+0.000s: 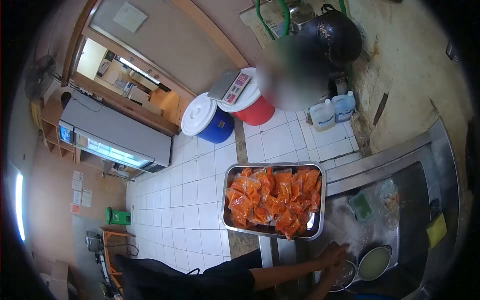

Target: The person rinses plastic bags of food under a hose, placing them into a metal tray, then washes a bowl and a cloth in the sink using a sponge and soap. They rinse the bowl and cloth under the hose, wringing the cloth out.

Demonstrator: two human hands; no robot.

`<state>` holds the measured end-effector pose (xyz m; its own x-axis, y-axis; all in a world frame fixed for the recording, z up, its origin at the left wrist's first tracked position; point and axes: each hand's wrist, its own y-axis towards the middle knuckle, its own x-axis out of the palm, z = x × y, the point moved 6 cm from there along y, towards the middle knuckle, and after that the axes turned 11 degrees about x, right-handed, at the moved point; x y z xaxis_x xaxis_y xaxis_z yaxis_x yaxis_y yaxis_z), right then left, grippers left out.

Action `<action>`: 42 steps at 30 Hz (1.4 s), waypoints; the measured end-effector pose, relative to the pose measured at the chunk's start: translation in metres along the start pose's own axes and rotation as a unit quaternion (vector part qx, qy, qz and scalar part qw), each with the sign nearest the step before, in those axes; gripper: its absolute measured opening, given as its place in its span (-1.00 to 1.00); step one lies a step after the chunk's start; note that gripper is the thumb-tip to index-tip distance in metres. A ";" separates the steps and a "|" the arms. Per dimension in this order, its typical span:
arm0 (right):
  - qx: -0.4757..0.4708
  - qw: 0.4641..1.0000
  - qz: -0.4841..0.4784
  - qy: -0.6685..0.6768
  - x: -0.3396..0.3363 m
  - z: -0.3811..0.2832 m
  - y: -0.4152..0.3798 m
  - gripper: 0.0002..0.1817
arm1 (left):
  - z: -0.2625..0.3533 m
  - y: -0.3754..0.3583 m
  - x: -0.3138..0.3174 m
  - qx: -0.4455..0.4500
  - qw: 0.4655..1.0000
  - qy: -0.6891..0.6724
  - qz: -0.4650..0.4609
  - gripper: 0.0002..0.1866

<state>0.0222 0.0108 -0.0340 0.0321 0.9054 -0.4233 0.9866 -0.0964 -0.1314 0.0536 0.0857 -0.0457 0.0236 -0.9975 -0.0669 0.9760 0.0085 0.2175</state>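
Note:
My left hand (332,255) and my right hand (336,273) are close together over the sink, at the lower right. The left hand's fingers look curled in, and whatever they hold, if anything, is too small to make out. The right hand's fingers are mostly hidden. Below both hands is a round metal bowl (348,278), partly covered by them. Beside it stands a metal pot (375,262) of cloudy, pale green liquid. Left of the hands, a steel tray (323,200) at the sink's edge holds many clear plastic bags of orange food (272,197).
In the metal sink (420,170) lie a green container (361,206) and clear plastic. A yellow cloth or sponge (436,229) rests at its far side. Jugs (322,116), a blue tub (216,131) and a red tub (257,114) with a scale (230,87) stand on the tiled floor.

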 end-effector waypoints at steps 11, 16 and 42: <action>0.418 0.795 -0.338 0.280 0.007 -0.054 0.033 -0.49 | 0.125 0.001 0.010 0.167 0.816 0.041 -0.552 -0.86; -0.139 0.925 -0.282 -0.215 0.086 0.075 0.016 -0.79 | 0.080 -0.047 0.024 0.161 0.699 0.162 -0.677 -0.83; 0.158 0.909 -0.028 -0.386 -0.051 0.038 -0.074 -0.57 | -0.016 -0.023 -0.003 -0.032 0.684 0.309 -0.660 -0.55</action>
<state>-0.0585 -0.0442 -0.0369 -0.2587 0.3652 -0.8943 0.8843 -0.2831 -0.3714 0.0344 0.0900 -0.0663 -0.8200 0.0801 -0.5667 0.2428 -0.8479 -0.4713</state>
